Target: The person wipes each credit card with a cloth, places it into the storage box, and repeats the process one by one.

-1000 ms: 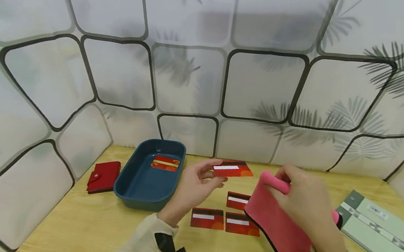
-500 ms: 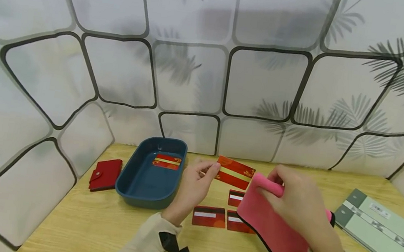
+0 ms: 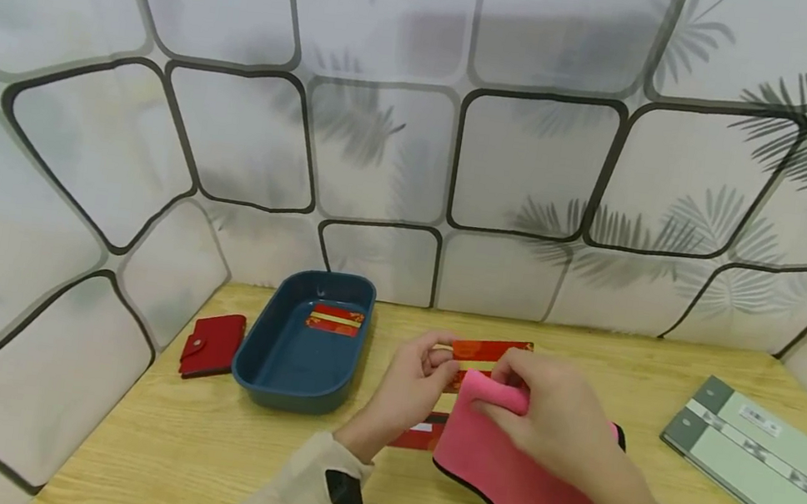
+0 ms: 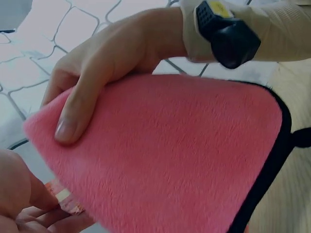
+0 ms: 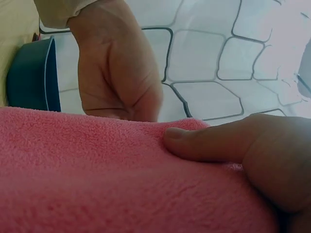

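One red card (image 3: 475,350), pinched above the tabletop (image 3: 147,431) by the fingers of the left hand (image 3: 419,382), probably wants steady support and light wiping from the right hand (image 3: 557,414), whose fingers grip pink cloth (image 3: 499,459).

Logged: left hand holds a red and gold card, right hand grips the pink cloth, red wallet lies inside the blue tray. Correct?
No: the red wallet lies on the table to the left of the blue tray, not inside it, as the head view shows. The left hand holds a red and gold card and the right hand grips the pink cloth.
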Tool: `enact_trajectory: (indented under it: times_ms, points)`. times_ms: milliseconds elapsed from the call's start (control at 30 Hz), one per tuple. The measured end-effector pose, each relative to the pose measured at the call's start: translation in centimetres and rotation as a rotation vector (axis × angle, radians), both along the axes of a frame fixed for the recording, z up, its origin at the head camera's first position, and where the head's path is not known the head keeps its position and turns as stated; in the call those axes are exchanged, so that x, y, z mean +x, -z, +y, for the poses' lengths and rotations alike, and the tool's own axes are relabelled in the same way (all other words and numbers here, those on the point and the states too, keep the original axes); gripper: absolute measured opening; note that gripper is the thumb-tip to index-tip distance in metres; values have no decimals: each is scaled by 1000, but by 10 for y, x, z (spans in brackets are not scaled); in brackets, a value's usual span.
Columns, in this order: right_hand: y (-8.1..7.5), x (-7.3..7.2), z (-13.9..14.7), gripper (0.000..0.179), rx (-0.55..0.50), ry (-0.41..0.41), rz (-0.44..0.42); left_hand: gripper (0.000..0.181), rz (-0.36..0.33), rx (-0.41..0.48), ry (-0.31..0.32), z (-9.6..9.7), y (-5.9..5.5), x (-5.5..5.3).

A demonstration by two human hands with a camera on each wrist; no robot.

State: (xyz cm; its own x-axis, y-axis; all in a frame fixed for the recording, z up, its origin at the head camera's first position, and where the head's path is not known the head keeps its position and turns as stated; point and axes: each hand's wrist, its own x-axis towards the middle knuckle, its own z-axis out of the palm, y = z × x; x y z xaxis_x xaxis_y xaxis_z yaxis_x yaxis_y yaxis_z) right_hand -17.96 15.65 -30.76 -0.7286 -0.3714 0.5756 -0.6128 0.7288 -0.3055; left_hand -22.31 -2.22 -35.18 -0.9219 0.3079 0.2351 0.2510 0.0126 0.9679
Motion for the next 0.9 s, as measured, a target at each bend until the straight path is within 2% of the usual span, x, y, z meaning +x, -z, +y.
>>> enact_trajectory:
  times_ms: [233,433,533,700,900]
  points:
    - [10,-2,-6,29,14,18,55,29,-27,-40,137,1,1,6]
    - [13,-5,-5,31,44,113,115,29,-82,-13,191,2,0,7]
    - [13,-6,-5,31,52,140,117,29,-77,-9,214,2,-1,7]
    - [9,-9,-5,30,48,183,67,28,-18,-22,227,2,-1,5]
    - [7,-10,-2,30,44,183,45,28,-19,-50,207,2,-3,6]
